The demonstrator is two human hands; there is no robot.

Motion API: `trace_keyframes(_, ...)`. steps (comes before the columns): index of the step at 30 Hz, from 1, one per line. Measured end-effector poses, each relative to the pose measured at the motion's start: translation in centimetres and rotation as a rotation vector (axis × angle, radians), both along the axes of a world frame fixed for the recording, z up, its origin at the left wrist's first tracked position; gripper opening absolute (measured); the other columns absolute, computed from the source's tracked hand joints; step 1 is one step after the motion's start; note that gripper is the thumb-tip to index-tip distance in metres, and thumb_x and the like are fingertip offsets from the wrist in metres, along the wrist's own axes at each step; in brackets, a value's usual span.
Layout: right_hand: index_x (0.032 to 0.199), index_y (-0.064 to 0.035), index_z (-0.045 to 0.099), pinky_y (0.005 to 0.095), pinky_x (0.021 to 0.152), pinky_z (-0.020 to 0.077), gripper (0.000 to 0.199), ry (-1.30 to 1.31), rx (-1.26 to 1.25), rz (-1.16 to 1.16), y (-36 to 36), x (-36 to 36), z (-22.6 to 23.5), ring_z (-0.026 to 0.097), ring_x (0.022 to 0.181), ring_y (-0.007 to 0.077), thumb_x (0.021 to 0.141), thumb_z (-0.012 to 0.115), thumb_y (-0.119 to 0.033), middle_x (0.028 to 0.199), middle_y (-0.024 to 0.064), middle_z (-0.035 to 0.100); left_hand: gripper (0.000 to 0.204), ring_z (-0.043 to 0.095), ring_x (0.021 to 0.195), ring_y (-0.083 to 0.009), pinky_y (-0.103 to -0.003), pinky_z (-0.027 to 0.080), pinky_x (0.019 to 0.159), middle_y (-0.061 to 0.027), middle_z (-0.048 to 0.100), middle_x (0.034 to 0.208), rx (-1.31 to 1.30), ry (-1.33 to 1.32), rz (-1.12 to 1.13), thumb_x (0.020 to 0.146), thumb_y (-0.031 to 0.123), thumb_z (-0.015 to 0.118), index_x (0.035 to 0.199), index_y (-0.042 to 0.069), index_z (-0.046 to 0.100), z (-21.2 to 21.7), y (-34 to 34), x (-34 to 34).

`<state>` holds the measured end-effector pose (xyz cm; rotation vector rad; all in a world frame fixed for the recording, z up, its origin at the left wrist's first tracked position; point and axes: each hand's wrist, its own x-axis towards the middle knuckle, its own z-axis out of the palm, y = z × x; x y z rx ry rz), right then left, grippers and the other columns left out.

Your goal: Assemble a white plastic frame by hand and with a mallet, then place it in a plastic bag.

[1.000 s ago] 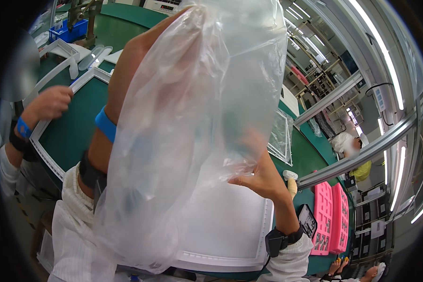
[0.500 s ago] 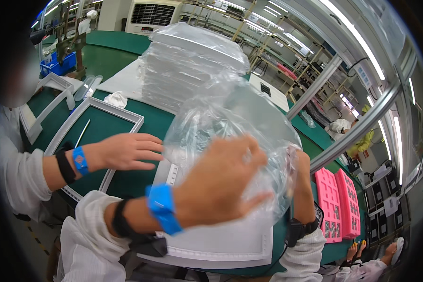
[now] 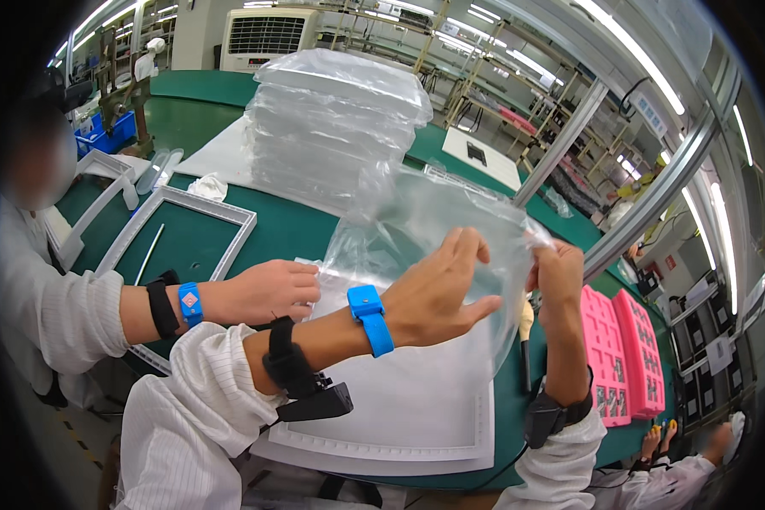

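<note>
Green tabletop (image 3: 229, 110) carries a tall stack of clear bagged trays (image 3: 336, 127) toward its far edge and a white rectangular panel (image 3: 399, 408) at its near edge, with a co-worker's hand (image 3: 268, 289) resting at the panel's left edge. A clear plastic bag (image 3: 433, 238) is held in the air above the panel, long axis roughly left to right, mouth apparently toward the person, probably so it can be spread. Left hand (image 3: 438, 289) lies flat, fingers spread, against the film; right hand (image 3: 557, 272) grip pinches the bag's right edge.
</note>
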<state>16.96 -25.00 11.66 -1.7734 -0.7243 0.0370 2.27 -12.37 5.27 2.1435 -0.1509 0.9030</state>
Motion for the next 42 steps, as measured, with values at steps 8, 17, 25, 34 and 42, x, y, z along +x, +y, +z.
trace_keyframes(8, 0.079, 0.0039, 0.07, 0.0236, 0.056, 0.0437, 0.026, -0.203, 0.213, 0.318, 2.3, -6.8, 4.6, 0.057, 0.059, 0.0076, 0.093, 0.062, -0.017, 0.067, 0.0036, 0.065, 0.064, 0.056, 0.107, -0.0315, -0.037, 0.051, 0.091, -0.0193, 0.044, 0.118, 0.02, -0.426, -0.05, 0.078, 0.003, 0.078, 0.123, -0.005, 0.034, 6.3, -0.3, -2.7)
trace_keyframes(17, 0.097, 0.0024, 0.074, 0.0201, 0.06, 0.0386, 0.017, -0.719, 0.353, 0.43, 3.1, -12.3, 7.8, 0.052, 0.064, 0.0023, 0.096, 0.064, -0.012, 0.078, 0.0017, 0.069, 0.046, 0.06, 0.117, -0.0202, -0.035, 0.048, 0.1, -0.0099, 0.057, 0.121, 0.001, -0.582, -0.037, 0.089, -0.006, 0.071, 0.121, 0.005, 0.039, 10.0, 4.4, -6.3)
trace_keyframes(25, 0.086, 0.007, 0.063, 0.0243, 0.063, 0.0386, 0.011, -1.065, 0.305, 0.241, 3.4, -10.4, 7.7, 0.048, 0.069, 0.0076, 0.088, 0.067, -0.003, 0.069, 0.004, 0.056, 0.026, 0.065, 0.102, -0.0179, -0.032, 0.052, 0.088, -0.0097, 0.064, 0.11, 0.157, -0.552, 0.113, 0.086, -0.008, 0.067, 0.102, 0.004, 0.051, 9.9, 5.9, -7.6)
trace_keyframes(34, 0.08, 0.002, 0.062, 0.0272, 0.059, 0.0417, 0.007, -0.884, 0.363, 0.097, 2.0, -8.6, 8.1, 0.05, 0.062, 0.0077, 0.083, 0.066, -0.002, 0.065, 0.0046, 0.056, 0.021, 0.071, 0.081, -0.0236, -0.03, 0.055, 0.066, -0.0107, 0.07, 0.098, 0.491, -0.539, 0.26, 0.076, -0.017, 0.064, 0.078, 0.005, 0.063, 10.2, 4.9, -7.9)
trace_keyframes(42, 0.094, 0.0003, 0.068, 0.0195, 0.066, 0.048, 0.007, -1.183, 0.784, 0.11, 0.6, -7.2, 9.4, 0.057, 0.07, 0.0051, 0.097, 0.063, -0.003, 0.082, 0.0018, 0.066, 0.029, 0.071, 0.086, -0.0215, -0.029, 0.056, 0.073, -0.0092, 0.071, 0.097, 0.486, -0.588, 0.242, 0.077, -0.018, 0.063, 0.086, 0.007, 0.075, 11.7, 4.0, -7.5)
